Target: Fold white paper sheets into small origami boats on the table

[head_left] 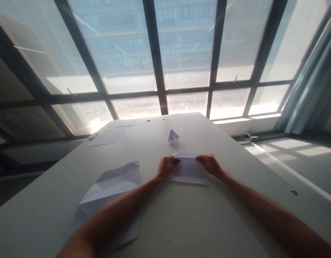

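Left hand [166, 167] and right hand [211, 165] pinch one sheet [189, 172] — one paper figure [173, 138] beyond.

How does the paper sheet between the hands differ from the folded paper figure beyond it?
Form: the paper sheet is broad and mostly flat; the folded paper figure is compact and rises to a point.
Contact: the sheet is held near its far edge by the left hand and right hand; the figure stands untouched.
Shared: both look white and are on the table.
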Action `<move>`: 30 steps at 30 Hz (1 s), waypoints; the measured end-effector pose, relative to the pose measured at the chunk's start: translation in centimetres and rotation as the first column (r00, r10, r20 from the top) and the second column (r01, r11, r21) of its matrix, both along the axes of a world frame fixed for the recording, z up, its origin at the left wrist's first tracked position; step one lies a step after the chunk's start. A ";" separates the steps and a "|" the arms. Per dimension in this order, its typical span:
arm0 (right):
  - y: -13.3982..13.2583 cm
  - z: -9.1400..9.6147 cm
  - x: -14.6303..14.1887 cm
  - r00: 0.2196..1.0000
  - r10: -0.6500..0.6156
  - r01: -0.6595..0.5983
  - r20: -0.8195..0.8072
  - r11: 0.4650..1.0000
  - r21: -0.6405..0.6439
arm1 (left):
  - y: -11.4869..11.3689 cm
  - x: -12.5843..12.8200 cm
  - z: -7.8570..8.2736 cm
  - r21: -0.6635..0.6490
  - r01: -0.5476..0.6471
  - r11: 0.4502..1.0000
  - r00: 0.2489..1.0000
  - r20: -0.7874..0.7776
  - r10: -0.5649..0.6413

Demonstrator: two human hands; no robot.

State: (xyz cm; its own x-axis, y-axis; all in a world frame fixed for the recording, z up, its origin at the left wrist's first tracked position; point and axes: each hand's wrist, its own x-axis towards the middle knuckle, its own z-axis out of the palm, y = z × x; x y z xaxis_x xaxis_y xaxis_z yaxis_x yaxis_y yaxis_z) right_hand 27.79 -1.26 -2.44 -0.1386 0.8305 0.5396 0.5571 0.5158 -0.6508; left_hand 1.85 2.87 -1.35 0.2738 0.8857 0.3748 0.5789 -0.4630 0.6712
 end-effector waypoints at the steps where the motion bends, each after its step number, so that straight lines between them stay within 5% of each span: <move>1: 0.0 0.1 -0.2 0.996 -0.038 0.037 -0.076 0.999 -0.002 | 0.2 0.0 0.0 0.016 -0.012 1.000 0.996 0.088 0.011; 5: -0.2 0.7 -1.0 0.907 -0.161 0.132 -0.390 0.986 -0.100 | 0.2 0.1 0.5 0.078 -0.109 0.991 0.940 0.331 0.077; 9: -0.5 1.0 -1.9 0.787 -0.104 -0.057 -0.609 0.969 -0.239 | 0.0 0.1 0.9 0.114 -0.199 0.973 0.915 0.378 0.143; 13: -0.6 0.6 -2.5 0.806 -0.059 -0.144 -0.589 0.946 -0.291 | -0.1 0.1 1.0 0.131 -0.242 0.962 0.892 0.421 0.167; 20: 0.3 -0.3 -1.9 0.854 -0.161 0.058 -0.494 0.974 -0.218 | 1.0 0.3 0.0 0.028 -0.123 0.992 0.854 0.512 0.091; 23: 0.8 -0.9 -1.1 0.878 -0.201 0.103 -0.434 0.965 -0.239 | 1.2 0.3 -0.6 0.040 -0.116 0.992 0.906 0.413 0.089; 27: 1.4 -2.0 -0.5 0.931 -0.219 0.144 -0.291 0.955 -0.260 | 0.1 0.4 -0.3 0.248 -0.108 0.963 0.993 0.064 0.095; 30: 1.8 -2.5 -0.4 0.953 -0.242 0.199 -0.183 0.954 -0.223 | -0.8 0.5 0.1 0.295 0.013 0.955 0.989 -0.142 0.030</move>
